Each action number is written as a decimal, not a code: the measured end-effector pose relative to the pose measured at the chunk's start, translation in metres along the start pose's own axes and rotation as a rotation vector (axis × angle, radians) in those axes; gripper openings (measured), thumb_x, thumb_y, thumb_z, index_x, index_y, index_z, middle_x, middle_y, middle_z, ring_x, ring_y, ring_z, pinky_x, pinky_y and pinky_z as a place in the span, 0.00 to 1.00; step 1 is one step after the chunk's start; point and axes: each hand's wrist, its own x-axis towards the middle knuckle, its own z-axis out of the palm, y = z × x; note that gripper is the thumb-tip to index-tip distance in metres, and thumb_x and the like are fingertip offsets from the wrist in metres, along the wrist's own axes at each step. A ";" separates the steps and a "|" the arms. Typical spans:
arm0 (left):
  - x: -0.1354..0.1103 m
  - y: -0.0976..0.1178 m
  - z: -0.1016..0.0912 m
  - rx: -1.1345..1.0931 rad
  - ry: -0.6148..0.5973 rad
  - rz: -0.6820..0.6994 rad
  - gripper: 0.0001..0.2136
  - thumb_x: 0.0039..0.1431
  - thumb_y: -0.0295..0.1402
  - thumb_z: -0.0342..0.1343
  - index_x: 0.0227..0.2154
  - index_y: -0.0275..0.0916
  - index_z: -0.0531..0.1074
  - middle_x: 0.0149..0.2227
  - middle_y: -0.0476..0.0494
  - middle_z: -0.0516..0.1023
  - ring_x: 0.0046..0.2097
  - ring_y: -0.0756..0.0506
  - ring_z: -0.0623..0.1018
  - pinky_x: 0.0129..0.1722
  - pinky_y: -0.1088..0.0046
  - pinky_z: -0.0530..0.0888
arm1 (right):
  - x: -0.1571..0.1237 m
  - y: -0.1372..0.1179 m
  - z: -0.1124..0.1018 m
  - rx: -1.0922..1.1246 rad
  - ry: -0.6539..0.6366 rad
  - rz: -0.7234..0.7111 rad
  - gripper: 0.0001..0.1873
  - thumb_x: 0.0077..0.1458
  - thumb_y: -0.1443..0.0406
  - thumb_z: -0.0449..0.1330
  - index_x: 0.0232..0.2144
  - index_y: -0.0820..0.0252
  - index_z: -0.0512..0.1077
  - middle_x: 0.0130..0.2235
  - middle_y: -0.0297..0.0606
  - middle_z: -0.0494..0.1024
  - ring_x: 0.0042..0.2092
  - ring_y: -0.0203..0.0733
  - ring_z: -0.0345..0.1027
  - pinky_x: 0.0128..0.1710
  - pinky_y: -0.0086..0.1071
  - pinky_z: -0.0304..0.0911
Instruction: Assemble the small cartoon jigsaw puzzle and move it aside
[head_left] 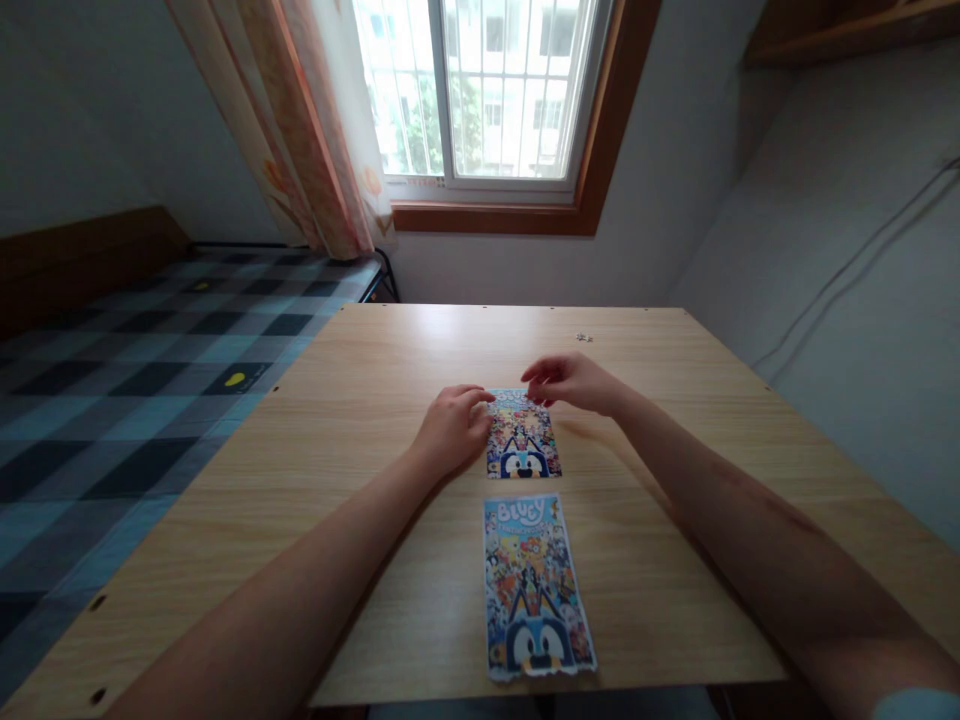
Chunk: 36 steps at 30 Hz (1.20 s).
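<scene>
A small jigsaw puzzle (517, 430) with a blue cartoon dog lies in the middle of the wooden table. Its colourful picture has a pale patch near the centre. My left hand (452, 428) rests at its left edge, fingers loosely bent and apart, touching the upper left corner. Over the top right corner hovers my right hand (574, 383), fingertips drawn together and pointing down; whatever they hold is too small to make out. Nearer me lies a paper picture (532, 590) with the same dog and "Bluey" lettering, its bottom edge torn.
A few small loose pieces (583, 338) lie toward the table's far edge. The pale wooden table (360, 400) has a bed (150, 400) with a checked cover on its left. Beyond are a window (502, 100) and curtain (307, 130); a cable (855, 250) hangs at right.
</scene>
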 end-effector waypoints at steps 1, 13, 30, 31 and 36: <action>0.000 0.000 0.000 0.006 -0.007 0.002 0.11 0.56 0.30 0.59 0.42 0.42 0.78 0.49 0.43 0.80 0.52 0.40 0.75 0.57 0.55 0.72 | -0.001 -0.003 0.011 -0.046 -0.067 -0.001 0.13 0.48 0.62 0.69 0.38 0.60 0.78 0.32 0.38 0.82 0.31 0.37 0.74 0.32 0.32 0.71; -0.001 0.000 0.001 0.037 -0.051 0.007 0.10 0.55 0.31 0.61 0.40 0.43 0.79 0.46 0.43 0.81 0.50 0.40 0.77 0.55 0.56 0.72 | -0.002 -0.007 0.043 -0.515 -0.135 -0.138 0.09 0.56 0.69 0.63 0.36 0.55 0.83 0.34 0.34 0.84 0.34 0.37 0.74 0.36 0.29 0.65; -0.001 0.002 0.000 0.049 -0.052 0.014 0.09 0.56 0.32 0.61 0.40 0.42 0.79 0.45 0.43 0.81 0.49 0.40 0.77 0.53 0.57 0.73 | -0.001 -0.005 0.046 -0.464 -0.136 -0.093 0.10 0.56 0.67 0.63 0.37 0.55 0.84 0.33 0.34 0.84 0.33 0.38 0.74 0.34 0.29 0.65; -0.001 0.002 -0.001 0.048 -0.052 0.014 0.09 0.57 0.31 0.61 0.40 0.42 0.79 0.45 0.43 0.81 0.49 0.40 0.77 0.53 0.57 0.73 | -0.001 -0.005 0.046 -0.438 -0.137 -0.086 0.10 0.56 0.67 0.63 0.37 0.55 0.84 0.32 0.34 0.84 0.33 0.38 0.74 0.34 0.29 0.65; -0.001 0.001 0.000 0.045 -0.053 0.016 0.09 0.56 0.31 0.62 0.40 0.42 0.79 0.45 0.43 0.81 0.49 0.40 0.77 0.54 0.56 0.73 | -0.001 -0.002 0.046 -0.356 -0.150 -0.066 0.10 0.55 0.66 0.62 0.36 0.57 0.83 0.32 0.35 0.84 0.34 0.39 0.74 0.34 0.30 0.66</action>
